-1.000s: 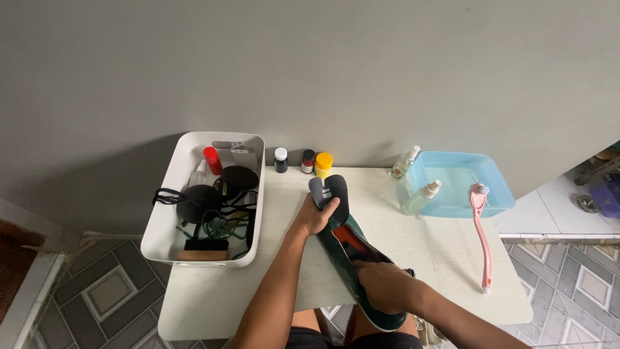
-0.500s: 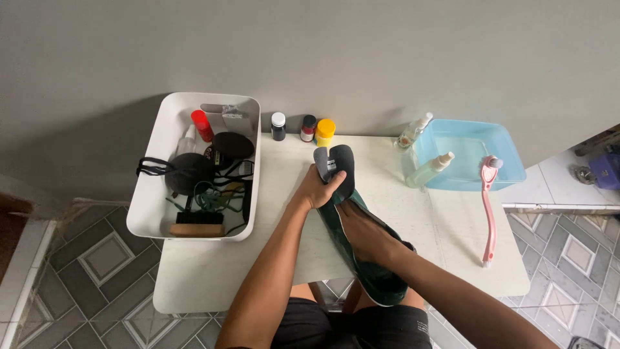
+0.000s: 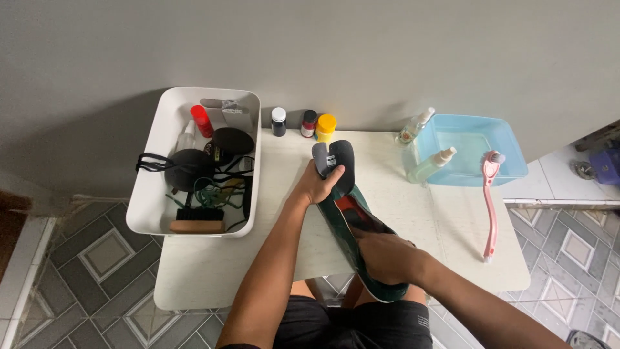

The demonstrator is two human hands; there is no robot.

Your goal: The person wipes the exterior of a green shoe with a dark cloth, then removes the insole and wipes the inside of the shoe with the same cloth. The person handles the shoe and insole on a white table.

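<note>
Dark-green shoe: your left hand gripping grey insole half out, right hand clutching heel end; pink brush untouched.

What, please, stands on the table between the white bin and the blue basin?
In the head view, three small bottles stand by the wall between white bin and blue basin.

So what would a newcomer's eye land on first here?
Probably the dark green shoe at table centre, with the left hand gripping two grey insoles at its far end and the right hand at its opening. Then the white bin on the left and the blue basin on the right.
</note>
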